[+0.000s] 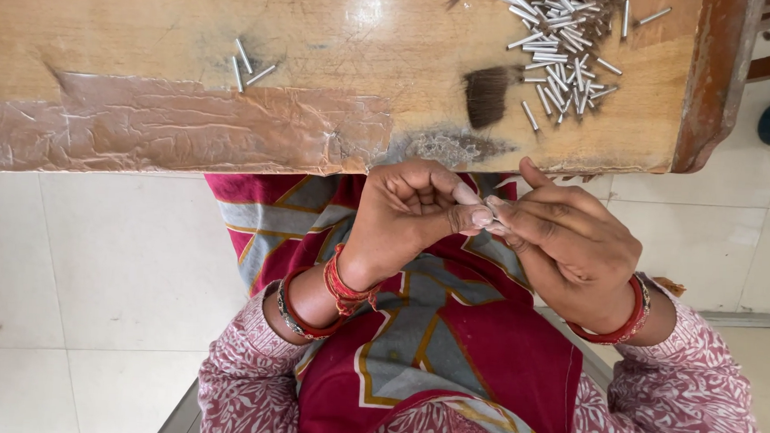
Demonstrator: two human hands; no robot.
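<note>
The left hand (411, 218) is curled, its thumb and forefinger pinched tight on one end of a small silvery pin (494, 205), and the right hand (568, 244) meets it from the other side, its fingertips closed on the same piece, so both grips are narrow and the two hands touch at the fingers. The pin is held in the air just this side of the table's near edge, above the person's lap; little of it shows between the fingers, and its long axis seems to run roughly left to right, though that is hard to tell. Red bangles (346, 289) circle the left wrist and a red bangle (630, 317) the right; both arms wear a pink patterned sleeve (701, 391). Under the hands lies a red and grey patterned cloth (449, 334). Beyond the hands is the wooden table (149, 20), its near edge patched with a broad strip of brown tape (188, 127). On the far right of the top lies a loose pile of metal pins (561, 41) pointing every way, and three more pins (245, 64) lie well apart to the left. A dark brush-like smudge (486, 94) marks the wood just beside the pile. Nothing stands between the hands and the table. Pale floor tiles (82, 297) fill the left.
</note>
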